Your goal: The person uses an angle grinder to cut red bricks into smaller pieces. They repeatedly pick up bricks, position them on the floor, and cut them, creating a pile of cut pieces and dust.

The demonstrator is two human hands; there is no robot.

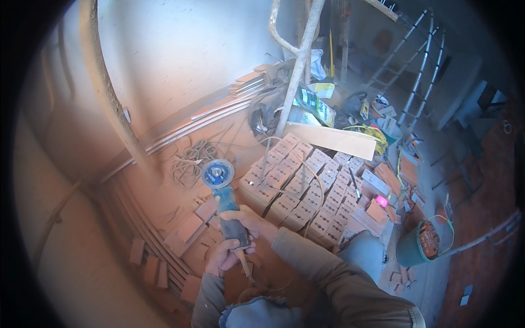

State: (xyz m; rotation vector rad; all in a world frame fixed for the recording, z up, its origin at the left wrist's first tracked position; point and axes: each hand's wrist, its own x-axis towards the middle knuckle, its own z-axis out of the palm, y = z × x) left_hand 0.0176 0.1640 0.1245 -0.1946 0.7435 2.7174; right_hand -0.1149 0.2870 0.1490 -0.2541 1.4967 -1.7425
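An angle grinder [226, 201] with a teal and dark body is held out in front of me over the dusty floor. Its round blue cutting disc [217, 174] points away from me and touches nothing that I can see. My right hand [252, 223] is closed round the body from the right side. Lower down, my left hand [220, 257] grips the rear end, where the orange-brown cord [244, 264] comes out. To the right lies a low stack of perforated bricks [306, 188]. Loose tile pieces [188, 228] lie at the left.
A coiled cable [192, 161] lies beyond the disc. Dusty scaffold poles [112, 98] stand at the left and a pale board [331, 140] rests behind the bricks. A green bucket [410, 250] of rubble is at the right; a ladder [421, 68] stands farther back.
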